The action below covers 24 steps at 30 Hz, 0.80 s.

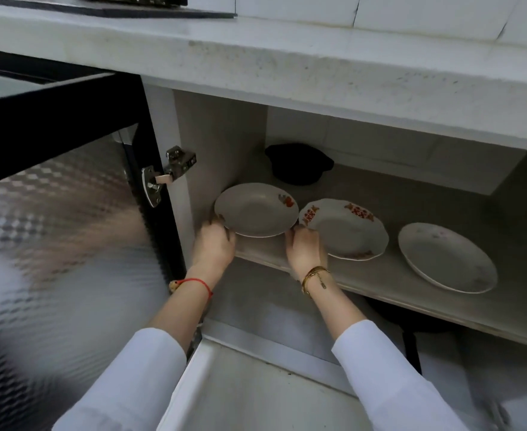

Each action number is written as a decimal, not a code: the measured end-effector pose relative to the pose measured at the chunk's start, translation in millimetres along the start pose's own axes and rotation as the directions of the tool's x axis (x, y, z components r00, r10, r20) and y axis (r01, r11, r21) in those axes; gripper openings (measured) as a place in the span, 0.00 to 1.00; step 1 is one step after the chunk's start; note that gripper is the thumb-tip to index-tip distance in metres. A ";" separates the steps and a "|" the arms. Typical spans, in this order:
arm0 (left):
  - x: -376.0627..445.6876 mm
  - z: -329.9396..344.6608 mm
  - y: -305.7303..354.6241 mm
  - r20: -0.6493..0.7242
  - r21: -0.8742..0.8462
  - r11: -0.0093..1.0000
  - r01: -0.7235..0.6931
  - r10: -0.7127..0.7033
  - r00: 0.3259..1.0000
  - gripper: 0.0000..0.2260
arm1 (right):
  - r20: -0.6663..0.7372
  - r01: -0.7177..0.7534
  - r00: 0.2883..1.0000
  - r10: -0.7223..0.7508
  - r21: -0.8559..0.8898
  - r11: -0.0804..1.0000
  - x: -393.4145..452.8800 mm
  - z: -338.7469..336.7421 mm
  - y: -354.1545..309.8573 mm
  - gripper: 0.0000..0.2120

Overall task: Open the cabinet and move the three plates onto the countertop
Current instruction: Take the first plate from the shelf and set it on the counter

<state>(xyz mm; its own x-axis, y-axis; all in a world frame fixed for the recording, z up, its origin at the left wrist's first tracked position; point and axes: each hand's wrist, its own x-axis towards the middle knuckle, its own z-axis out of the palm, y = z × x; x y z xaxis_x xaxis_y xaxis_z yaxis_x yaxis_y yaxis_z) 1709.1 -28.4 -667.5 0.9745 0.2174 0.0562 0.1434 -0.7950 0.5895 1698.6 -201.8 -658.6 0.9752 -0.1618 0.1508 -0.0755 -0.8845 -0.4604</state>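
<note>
- Both hands clasp the left plate [256,209]: the left hand [214,244] curls round its left rim, the right hand [304,247] pinches its right rim, front edge tipped up off the shelf [364,275].
- 2 more plates lie on the shelf: the middle plate [349,231] just beside the right hand, the right plate [447,258] well beyond it.
- Risk: the right knuckles may knock the middle plate; the countertop [287,63] edge overhangs above, so a steep lift could chip the rim.
- No legible writing; only red floral decoration.

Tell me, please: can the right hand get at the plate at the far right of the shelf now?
Probably not yet: the right hand is gripping the left plate. The way to the right plate looks free.
</note>
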 end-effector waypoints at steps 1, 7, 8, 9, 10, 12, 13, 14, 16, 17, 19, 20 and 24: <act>3.2 2.1 -0.5 -0.005 -0.011 1.000 0.007 -0.007 1.000 0.16 | 0.017 -0.022 1.000 0.022 -0.001 1.000 3.9 2.3 -1.0 0.18; 20.3 9.0 -1.4 -0.018 -0.059 0.998 0.026 -0.028 0.999 0.15 | 0.052 -0.079 0.996 0.078 0.031 0.996 20.1 14.6 -3.4 0.18; 23.1 9.9 -2.1 -0.021 -0.074 0.997 0.034 -0.035 0.999 0.15 | 0.046 -0.088 0.995 0.086 0.046 0.995 21.6 16.0 -3.7 0.18; 25.8 10.6 -3.1 -0.023 -0.093 0.995 0.044 -0.046 0.999 0.15 | 0.043 -0.102 0.994 0.099 0.073 0.992 22.9 17.5 -3.7 0.18; 28.0 11.1 -3.7 -0.026 -0.117 0.992 0.053 -0.056 0.998 0.15 | 0.041 -0.119 0.992 0.116 0.108 0.987 23.7 18.6 -3.4 0.17; 31.0 11.8 -4.6 -0.025 -0.170 0.983 0.065 -0.070 0.997 0.14 | 0.035 -0.147 0.989 0.143 0.180 0.973 23.7 20.5 -2.8 0.16; 32.0 11.9 -4.7 -0.022 -0.197 0.978 0.071 -0.077 0.997 0.14 | 0.031 -0.156 0.988 0.153 0.215 0.964 23.9 22.1 -2.5 0.15; 32.3 12.0 -5.1 -0.019 -0.227 0.971 0.077 -0.084 0.996 0.13 | 0.030 -0.165 0.986 0.162 0.250 0.954 24.2 23.9 -2.0 0.15; 32.8 12.5 -6.3 -0.016 -0.297 0.951 0.089 -0.098 0.995 0.13 | 0.042 -0.190 0.981 0.187 0.332 0.924 25.3 26.8 -1.6 0.14; 32.5 13.2 -6.8 -0.017 -0.331 0.939 0.092 -0.103 0.995 0.12 | 0.057 -0.206 0.978 0.200 0.381 0.901 26.3 27.6 -1.2 0.14; 30.2 14.5 -7.2 -0.028 -0.393 0.915 0.090 -0.110 0.994 0.12 | 0.081 -0.234 0.972 0.222 0.471 0.850 28.3 28.0 -0.1 0.13; 28.3 15.1 -7.0 -0.039 -0.426 0.901 0.088 -0.116 0.993 0.11 | 0.088 -0.243 0.969 0.230 0.500 0.831 28.4 27.8 0.5 0.13; 15.9 13.4 -4.6 -0.066 -0.562 0.823 0.081 -0.142 0.988 0.10 | 0.078 -0.256 0.963 0.258 0.567 0.783 21.8 25.5 3.5 0.14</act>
<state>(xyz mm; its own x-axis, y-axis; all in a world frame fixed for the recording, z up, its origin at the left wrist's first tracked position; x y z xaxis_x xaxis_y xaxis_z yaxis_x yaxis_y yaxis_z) 1726.3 -28.8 -680.1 0.9308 0.3646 0.0252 0.0994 -0.3189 0.9426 1724.8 -197.3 -679.2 0.9358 -0.3501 -0.0420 -0.1910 -0.4031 -0.8950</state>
